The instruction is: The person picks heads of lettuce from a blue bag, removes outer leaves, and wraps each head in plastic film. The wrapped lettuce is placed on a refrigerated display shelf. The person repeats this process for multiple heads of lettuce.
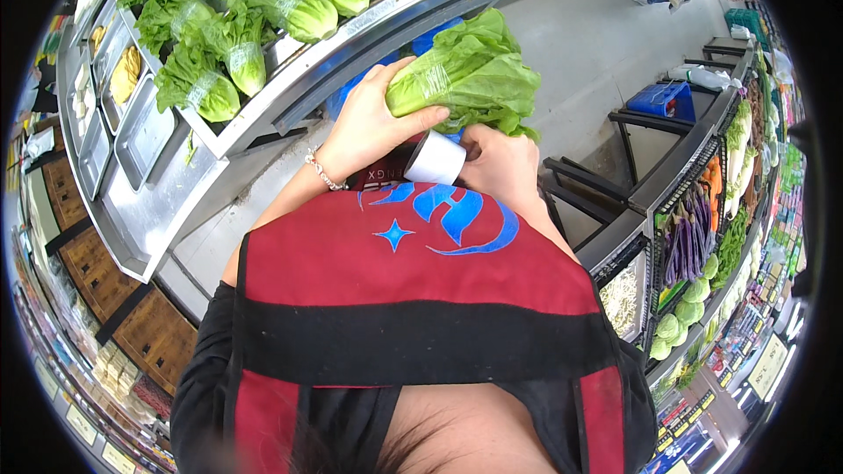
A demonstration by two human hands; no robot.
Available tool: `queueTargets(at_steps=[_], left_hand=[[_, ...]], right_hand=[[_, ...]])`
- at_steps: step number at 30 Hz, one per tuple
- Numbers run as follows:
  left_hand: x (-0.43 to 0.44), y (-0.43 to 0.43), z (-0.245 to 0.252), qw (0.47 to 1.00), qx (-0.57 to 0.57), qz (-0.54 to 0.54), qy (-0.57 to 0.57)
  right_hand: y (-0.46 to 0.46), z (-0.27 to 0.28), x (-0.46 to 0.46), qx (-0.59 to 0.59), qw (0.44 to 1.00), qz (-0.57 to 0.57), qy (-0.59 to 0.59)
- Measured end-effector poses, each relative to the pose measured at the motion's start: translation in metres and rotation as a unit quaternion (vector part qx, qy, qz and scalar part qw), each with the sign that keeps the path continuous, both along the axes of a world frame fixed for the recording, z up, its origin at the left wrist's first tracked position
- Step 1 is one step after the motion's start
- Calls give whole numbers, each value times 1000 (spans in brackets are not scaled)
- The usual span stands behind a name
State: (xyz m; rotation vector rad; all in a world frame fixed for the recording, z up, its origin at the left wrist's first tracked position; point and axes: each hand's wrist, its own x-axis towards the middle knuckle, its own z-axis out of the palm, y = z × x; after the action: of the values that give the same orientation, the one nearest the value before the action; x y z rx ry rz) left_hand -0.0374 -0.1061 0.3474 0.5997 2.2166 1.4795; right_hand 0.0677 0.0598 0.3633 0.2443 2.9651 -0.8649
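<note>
My left hand [372, 118] grips the pale base of a head of leafy lettuce [484, 72], its thumb along the near side. Clear film or tape wraps around the lower stalks, and the leaves point right. Just below the lettuce is a white roll [436, 158], seemingly of tape or labels, beside the curled fingers of my right hand [500, 161]. Those fingers are partly hidden, so whether they hold the roll or the leaves' underside is unclear. Several similarly wrapped lettuce heads [306, 13] lie on the display counter at the upper left.
A metal counter edge [369, 20] curves in front of me. Steel trays [146, 135] stand at left, some holding food. Blue crates sit under the counter. On the right are a black-framed rack [593, 191], a blue basket [660, 102], eggplants [688, 234] and cabbages. A person's legs show at upper right.
</note>
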Motion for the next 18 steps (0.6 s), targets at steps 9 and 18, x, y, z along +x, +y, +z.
queueTargets(at_steps=[9, 18], left_hand=[[5, -7, -23, 991, -92, -79, 51], [2, -14, 0, 935, -8, -300, 188]], right_hand=[[-13, 18, -6, 34, 981, 36, 186], [25, 52, -90, -113, 914, 355, 157]])
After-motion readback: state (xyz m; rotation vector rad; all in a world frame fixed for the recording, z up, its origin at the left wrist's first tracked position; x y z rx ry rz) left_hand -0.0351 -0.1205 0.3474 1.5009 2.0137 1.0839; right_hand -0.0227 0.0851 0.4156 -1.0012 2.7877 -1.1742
